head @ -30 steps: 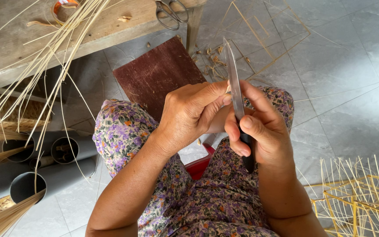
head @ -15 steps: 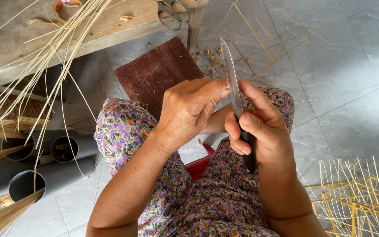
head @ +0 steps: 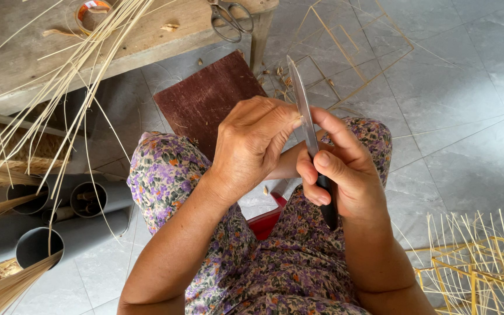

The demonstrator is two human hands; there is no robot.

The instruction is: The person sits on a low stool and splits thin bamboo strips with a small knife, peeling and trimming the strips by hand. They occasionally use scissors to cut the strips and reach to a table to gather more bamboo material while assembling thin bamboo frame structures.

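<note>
Between both hands (head: 298, 154), knife (head: 300, 102) blade points away.

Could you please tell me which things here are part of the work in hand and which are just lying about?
In use:
long steel knife with black handle, gripped by right hand
left hand, fingers beside the blade

Lying about:
metal scissors
dark red board
grey plastic pipes
thin bamboo-stick frame

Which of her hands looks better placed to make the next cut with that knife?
Probably the right hand: it grips the dark handle of the long steel-bladed knife, blade pointing away. The left hand only pinches beside the blade.
</note>
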